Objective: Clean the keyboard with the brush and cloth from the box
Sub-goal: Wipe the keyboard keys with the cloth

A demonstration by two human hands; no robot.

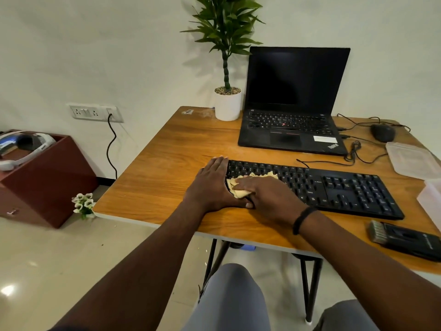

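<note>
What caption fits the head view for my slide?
Right hand wipes the black keyboard with a yellow cloth; left hand steadies its end.

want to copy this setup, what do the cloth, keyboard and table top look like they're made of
Cloth: soft woven or microfibre fabric, pale yellow, matte; it crumples under the right hand.
Keyboard: black plastic, matte, with moulded keys and printed legends.
Table top: wood or wood-look laminate, orange-brown with visible grain and a slight sheen; the pale edge band suggests laminate.
</note>
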